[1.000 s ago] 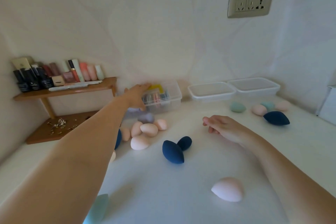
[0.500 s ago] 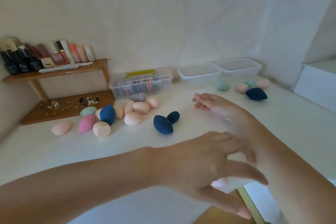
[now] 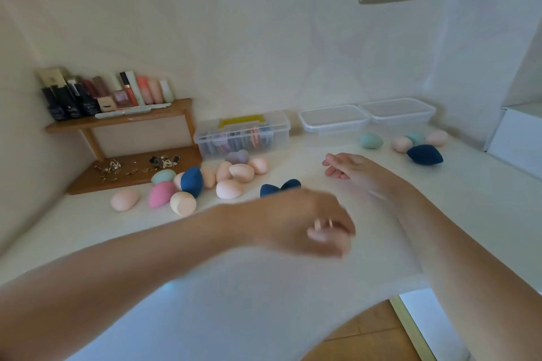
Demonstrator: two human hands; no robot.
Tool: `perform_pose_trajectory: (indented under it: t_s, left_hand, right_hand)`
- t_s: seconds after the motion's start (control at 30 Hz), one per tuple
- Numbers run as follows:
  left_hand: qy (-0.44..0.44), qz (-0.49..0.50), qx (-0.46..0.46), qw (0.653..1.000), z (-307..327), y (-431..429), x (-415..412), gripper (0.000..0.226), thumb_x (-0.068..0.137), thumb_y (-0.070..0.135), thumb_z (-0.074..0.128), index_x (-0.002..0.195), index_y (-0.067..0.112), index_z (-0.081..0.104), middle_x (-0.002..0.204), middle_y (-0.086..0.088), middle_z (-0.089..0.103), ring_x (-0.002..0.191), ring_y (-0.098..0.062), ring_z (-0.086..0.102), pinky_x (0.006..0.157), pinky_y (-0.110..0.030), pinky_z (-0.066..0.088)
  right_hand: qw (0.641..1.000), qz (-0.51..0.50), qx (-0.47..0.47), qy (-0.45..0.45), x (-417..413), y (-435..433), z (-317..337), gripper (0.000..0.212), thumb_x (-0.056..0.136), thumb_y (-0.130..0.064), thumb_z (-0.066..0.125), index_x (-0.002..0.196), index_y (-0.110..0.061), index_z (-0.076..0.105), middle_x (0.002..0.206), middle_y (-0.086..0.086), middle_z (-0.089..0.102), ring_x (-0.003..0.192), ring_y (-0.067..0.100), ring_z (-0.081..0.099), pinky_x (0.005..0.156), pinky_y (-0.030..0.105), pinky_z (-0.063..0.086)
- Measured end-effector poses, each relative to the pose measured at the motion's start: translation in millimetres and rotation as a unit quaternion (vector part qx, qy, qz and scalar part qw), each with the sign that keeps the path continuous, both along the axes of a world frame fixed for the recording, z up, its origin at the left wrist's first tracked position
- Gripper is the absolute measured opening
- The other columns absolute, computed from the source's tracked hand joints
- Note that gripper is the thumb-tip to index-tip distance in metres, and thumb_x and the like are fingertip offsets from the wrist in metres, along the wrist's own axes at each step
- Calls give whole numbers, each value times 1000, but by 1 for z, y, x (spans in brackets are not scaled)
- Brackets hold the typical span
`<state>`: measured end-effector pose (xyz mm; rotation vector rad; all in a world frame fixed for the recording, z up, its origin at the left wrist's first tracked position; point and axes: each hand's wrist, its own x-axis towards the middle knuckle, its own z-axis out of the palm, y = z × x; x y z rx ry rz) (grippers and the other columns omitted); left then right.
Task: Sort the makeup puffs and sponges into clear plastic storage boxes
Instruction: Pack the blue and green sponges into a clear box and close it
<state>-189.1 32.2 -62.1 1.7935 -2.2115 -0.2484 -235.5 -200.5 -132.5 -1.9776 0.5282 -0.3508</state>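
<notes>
Centre: blurred left hand (image 3: 305,223), fingers curled under, cannot tell on what. Right of centre: right hand (image 3: 350,166), fingers loose, nearly straight.

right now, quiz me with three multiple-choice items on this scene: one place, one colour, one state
1. Where is the yellow-handled box? A) on the table beside the wooden shelf B) on that shelf C) at the table's front edge
2. The heart-shaped puff before it is: A) green B) lilac C) black
3. The right hand is: A) gripping a blue sponge B) lifting a lid C) open, holding nothing
Key: A, it stands on the table next to the shelf; B, pale purple; C, fingers relaxed, empty.
</notes>
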Motion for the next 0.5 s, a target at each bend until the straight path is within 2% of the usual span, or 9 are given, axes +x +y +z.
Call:
perform_pose_trajectory:
  t_s: [0.1, 0.17, 0.2, 0.27, 0.33, 0.4, 0.5]
  left_hand:
    - [-4, 147, -61, 987, 24, -24, 47, 28, 86, 30, 65, 114, 25, 64, 107, 11, 61, 88, 0, 56, 77, -13, 46]
    - [-24, 239, -71, 968, 30, -41, 79, 28, 88, 28, 61, 115, 24, 62, 111, 9, 60, 89, -5, 53, 72, -12, 43]
    - [-32, 268, -73, 960, 28, -50, 93, 27, 89, 25, 59, 115, 21, 62, 111, 7, 61, 89, -7, 52, 68, -9, 39]
    - [-33, 293, -79, 952, 19, -65, 114, 27, 90, 19, 56, 116, 16, 62, 112, 1, 63, 94, -13, 54, 64, -12, 36]
    - [-25, 295, -94, 950, 7, -80, 129, 30, 90, 18, 56, 119, 14, 61, 117, -3, 60, 105, -18, 56, 78, -16, 38]
    - [-22, 300, -100, 948, -4, -95, 140, 31, 91, 17, 56, 123, 15, 59, 123, -5, 56, 112, -22, 54, 93, -26, 40]
    - [-52, 314, -49, 947, -20, -112, 150, 34, 92, 12, 55, 126, 15, 57, 132, -6, 50, 120, -21, 49, 100, -26, 34]
  right_hand:
    - [1000, -3, -1, 14, 1, 0, 2, 38, 94, -48, 45, 106, -17, 63, 99, -4, 66, 91, 8, 60, 92, 21, 43]
    - [1000, -9, 3, 6, 2, -1, 1, 41, 94, -49, 47, 108, -15, 64, 101, -1, 68, 89, 8, 61, 88, 19, 44]
    - [1000, -15, 7, -3, 3, -1, 0, 40, 94, -47, 48, 107, -13, 65, 100, 1, 69, 86, 8, 61, 85, 19, 45]
    - [998, -51, -18, -22, 6, -4, -3, 36, 93, -43, 51, 98, -11, 68, 93, 4, 70, 80, 13, 62, 82, 26, 48]
    - [991, -95, -89, -25, 9, -8, -6, 33, 93, -39, 52, 89, -11, 69, 86, 3, 71, 78, 19, 62, 81, 34, 49]
    - [981, -129, -140, -23, 11, -12, -7, 32, 94, -37, 52, 87, -10, 68, 85, 2, 70, 77, 19, 60, 75, 32, 45]
    - [974, -159, -160, -19, 10, -20, -8, 33, 95, -36, 50, 89, -9, 68, 87, 5, 70, 77, 20, 58, 69, 28, 39]
